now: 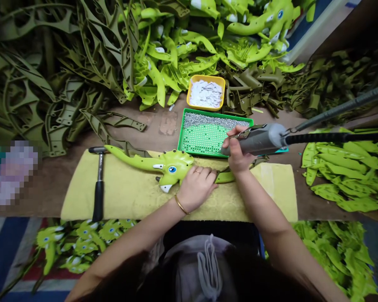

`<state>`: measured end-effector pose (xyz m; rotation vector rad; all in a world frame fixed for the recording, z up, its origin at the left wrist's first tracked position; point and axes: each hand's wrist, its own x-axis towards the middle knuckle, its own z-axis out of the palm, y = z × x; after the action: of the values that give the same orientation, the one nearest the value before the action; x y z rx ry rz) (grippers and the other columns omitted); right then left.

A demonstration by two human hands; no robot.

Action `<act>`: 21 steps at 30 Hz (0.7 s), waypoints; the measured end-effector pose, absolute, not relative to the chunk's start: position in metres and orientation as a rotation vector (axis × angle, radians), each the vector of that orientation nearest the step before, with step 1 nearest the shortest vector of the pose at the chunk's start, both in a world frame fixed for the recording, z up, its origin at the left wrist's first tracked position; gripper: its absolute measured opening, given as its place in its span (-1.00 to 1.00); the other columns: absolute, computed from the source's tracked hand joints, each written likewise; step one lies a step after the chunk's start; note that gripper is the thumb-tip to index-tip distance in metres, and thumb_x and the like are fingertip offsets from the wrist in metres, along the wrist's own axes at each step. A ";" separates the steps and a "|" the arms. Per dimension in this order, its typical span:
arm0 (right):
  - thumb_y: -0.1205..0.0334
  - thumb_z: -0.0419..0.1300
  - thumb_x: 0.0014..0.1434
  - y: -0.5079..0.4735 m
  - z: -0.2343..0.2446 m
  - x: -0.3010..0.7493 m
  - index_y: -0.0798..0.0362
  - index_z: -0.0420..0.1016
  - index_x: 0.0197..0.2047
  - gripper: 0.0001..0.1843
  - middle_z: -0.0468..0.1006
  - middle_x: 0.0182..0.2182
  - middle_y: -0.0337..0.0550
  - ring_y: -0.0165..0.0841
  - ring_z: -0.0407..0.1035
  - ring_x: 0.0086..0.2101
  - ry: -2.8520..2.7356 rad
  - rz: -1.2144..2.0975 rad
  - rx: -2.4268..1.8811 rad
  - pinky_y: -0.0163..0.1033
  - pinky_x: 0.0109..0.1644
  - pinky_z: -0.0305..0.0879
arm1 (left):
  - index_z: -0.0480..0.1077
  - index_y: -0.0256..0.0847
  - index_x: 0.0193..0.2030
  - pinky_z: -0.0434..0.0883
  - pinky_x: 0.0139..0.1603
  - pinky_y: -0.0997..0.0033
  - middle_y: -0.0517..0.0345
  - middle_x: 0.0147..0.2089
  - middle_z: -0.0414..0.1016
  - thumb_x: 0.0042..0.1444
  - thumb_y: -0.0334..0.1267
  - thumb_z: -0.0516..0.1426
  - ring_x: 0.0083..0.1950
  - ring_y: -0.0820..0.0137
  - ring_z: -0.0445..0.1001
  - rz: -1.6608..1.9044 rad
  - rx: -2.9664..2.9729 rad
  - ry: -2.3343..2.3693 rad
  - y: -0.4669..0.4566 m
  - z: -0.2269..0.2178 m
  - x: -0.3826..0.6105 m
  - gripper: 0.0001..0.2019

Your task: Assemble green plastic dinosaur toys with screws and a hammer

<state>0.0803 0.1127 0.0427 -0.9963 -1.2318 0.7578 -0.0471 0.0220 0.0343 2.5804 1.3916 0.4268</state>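
A lime-green toy with a dinosaur head (173, 167) lies on a yellow cloth (122, 201), its long curved limbs stretching left and right. My left hand (198, 184) is closed over its middle, just right of the blue eye. In my right hand (237, 153) is a grey power screwdriver (260, 138), held nearly level above the toy's right limb and the near edge of a green tray (180, 134). Its tip is hidden, so I cannot tell whether it touches anything. Small metal screws (217, 120) fill the tray's far side.
A hammer (99, 184) lies at the cloth's left. Behind the tray stands a yellow box (222, 94) of small white pieces. Olive plastic parts (63, 63) and green toy parts (164, 63) pile up behind; green shells (346, 167) lie right. A cable (337, 137) trails from the screwdriver.
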 end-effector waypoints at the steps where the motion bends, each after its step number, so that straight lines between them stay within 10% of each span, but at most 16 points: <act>1: -0.15 0.17 0.09 0.113 0.043 0.080 -0.08 0.23 -0.12 -0.58 0.36 -0.32 -0.26 -0.56 0.28 -0.56 -1.233 0.755 -0.986 -0.31 -0.48 0.30 | 0.38 -0.32 -0.01 0.34 -0.09 0.17 -0.07 -0.13 0.53 0.20 -0.16 0.14 -0.14 0.20 0.47 0.424 2.576 1.390 0.022 0.034 -0.047 -0.69; 21: -0.01 0.15 0.11 0.041 0.054 0.153 -0.12 0.32 -0.13 -0.72 0.34 -0.32 -0.26 -0.54 0.25 -0.60 -1.209 0.448 -0.947 -0.27 -0.52 0.29 | 0.43 -0.28 -0.02 0.36 -0.07 0.11 -0.12 -0.09 0.54 0.15 -0.17 0.18 -0.07 0.14 0.47 0.462 2.486 1.393 0.022 0.031 -0.045 -0.70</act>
<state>0.1527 0.0412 0.0536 -0.9467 -1.2092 0.4481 -0.0451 0.0224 0.0310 2.4863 1.3932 0.4622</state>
